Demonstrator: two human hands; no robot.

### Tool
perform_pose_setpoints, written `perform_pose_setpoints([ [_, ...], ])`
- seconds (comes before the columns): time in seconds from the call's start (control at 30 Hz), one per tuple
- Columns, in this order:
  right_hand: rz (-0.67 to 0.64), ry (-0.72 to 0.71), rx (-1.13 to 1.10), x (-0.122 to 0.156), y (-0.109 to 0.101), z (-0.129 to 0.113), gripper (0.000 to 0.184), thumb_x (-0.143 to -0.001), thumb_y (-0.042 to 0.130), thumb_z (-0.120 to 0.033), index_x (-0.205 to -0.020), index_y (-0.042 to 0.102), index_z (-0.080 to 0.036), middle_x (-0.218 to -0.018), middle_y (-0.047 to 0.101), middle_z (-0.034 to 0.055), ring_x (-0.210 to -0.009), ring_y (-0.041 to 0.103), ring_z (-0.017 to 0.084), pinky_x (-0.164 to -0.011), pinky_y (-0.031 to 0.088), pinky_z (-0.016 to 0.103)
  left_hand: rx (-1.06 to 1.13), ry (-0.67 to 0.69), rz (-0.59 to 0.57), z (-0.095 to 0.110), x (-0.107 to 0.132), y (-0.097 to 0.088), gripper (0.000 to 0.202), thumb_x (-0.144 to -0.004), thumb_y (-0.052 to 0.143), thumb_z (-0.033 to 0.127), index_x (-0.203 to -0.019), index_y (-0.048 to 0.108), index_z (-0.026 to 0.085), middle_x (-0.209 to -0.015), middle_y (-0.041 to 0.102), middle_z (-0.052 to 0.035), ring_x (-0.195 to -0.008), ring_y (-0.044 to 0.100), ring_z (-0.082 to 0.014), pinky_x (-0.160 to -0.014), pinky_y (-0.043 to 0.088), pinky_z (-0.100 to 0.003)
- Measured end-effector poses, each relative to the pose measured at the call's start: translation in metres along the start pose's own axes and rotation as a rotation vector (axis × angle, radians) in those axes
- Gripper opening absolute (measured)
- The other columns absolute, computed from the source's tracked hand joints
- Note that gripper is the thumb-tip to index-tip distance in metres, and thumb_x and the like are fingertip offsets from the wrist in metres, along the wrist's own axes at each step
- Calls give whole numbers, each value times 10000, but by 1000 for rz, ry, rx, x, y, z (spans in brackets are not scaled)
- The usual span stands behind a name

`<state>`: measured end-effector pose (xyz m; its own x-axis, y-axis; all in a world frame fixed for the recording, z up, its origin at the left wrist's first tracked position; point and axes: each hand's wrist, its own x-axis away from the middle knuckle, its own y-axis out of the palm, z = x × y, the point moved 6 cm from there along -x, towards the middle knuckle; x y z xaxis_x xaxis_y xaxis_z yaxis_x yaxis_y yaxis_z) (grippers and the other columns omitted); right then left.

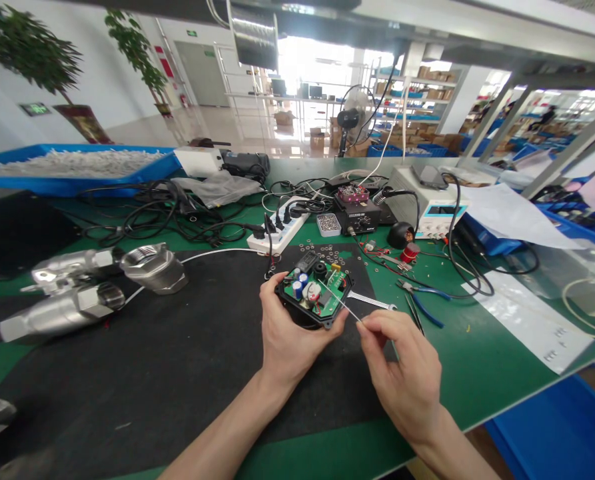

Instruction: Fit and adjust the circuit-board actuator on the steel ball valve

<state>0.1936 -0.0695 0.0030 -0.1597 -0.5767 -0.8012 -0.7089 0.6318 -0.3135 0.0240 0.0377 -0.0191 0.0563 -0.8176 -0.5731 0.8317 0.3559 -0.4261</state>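
In my left hand (292, 333) is a black housing, its fingers wrapped round the sides. The open top shows a green circuit board (330, 301) with blue capacitors, a round pale part and a few red wires. My right hand (404, 363) pinches a thin, light-coloured wire-like rod (346, 309) between thumb and fingers. It slants over the board; whether its far end touches a part is too small to tell. Just beyond the housing lies an open-ended wrench (372, 301). Blue-handled pliers (430, 291) lie right of the wrench.
Metal valve fittings (72, 310) stand on the black mat (177, 393) at left. Behind are a white power strip (280, 227), tangled cables, a tin of small parts (328, 225), a soldering station (358, 219) and a power supply (434, 210). Small rings lie scattered beyond the housing.
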Motion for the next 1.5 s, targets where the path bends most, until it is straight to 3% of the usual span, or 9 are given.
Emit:
perform_pose_setpoints([
  [0.23, 6, 143, -38, -4, -7, -4, 186, -899, 712, -26, -993, 697, -186, -973, 665, 39, -817, 629, 120, -701, 532, 257, -13, 18, 5, 0, 1, 0, 1091, -535, 919, 591, -1418, 413, 200, -1309, 574, -107, -1144, 660, -253, -1042, 567, -396],
  [0.43, -5, 54, 23, -6, -9, -8, 258, -875, 735, 7, -1047, 732, -186, -1000, 705, 35, -901, 676, 116, -823, 555, 238, -14, 27, 6, 1, 1, 0, 1093, -533, 921, 590, -1415, 410, 196, -1278, 594, -117, -1110, 670, -256, -1014, 577, -403],
  [0.83, -36, -117, 223, -3, -14, -11, 383, -851, 745, 33, -1151, 749, -204, -1056, 744, 48, -924, 692, 150, -811, 550, 280, -3, 31, -2, -1, 2, 0, 1109, -533, 918, 589, -1428, 404, 184, -1296, 580, -116, -1097, 665, -243, -1005, 573, -381],
  [1.03, -5, 87, 25, -8, -12, -5, 208, -892, 745, -42, -1022, 749, -204, -989, 721, 29, -889, 694, 132, -828, 565, 259, -13, 52, 8, 2, 1, -1, 1092, -545, 914, 583, -1426, 409, 179, -1308, 561, -122, -1120, 653, -247, -1023, 563, -379],
  [1.2, -13, 152, -41, -8, -10, -4, 169, -907, 734, -63, -1001, 747, -203, -972, 699, 29, -862, 672, 125, -755, 555, 247, 2, 40, 0, 0, 1, 0, 1092, -539, 918, 576, -1421, 408, 186, -1287, 578, -115, -1104, 659, -246, -1026, 561, -385],
  [1.37, -21, 153, -44, -7, -9, -3, 169, -907, 731, -59, -1001, 736, -199, -973, 691, 34, -848, 660, 121, -726, 548, 243, 3, 46, -3, 0, 1, -1, 1089, -543, 919, 570, -1423, 403, 190, -1298, 573, -115, -1118, 659, -247, -1036, 559, -389],
  [1.5, -32, 67, 50, -6, -8, -5, 218, -902, 723, -38, -1052, 713, -195, -1001, 698, 48, -885, 674, 139, -777, 561, 266, 0, 45, -10, 0, 1, 0, 1089, -548, 916, 569, -1427, 393, 195, -1298, 571, -115, -1119, 657, -246, -1026, 563, -389],
])
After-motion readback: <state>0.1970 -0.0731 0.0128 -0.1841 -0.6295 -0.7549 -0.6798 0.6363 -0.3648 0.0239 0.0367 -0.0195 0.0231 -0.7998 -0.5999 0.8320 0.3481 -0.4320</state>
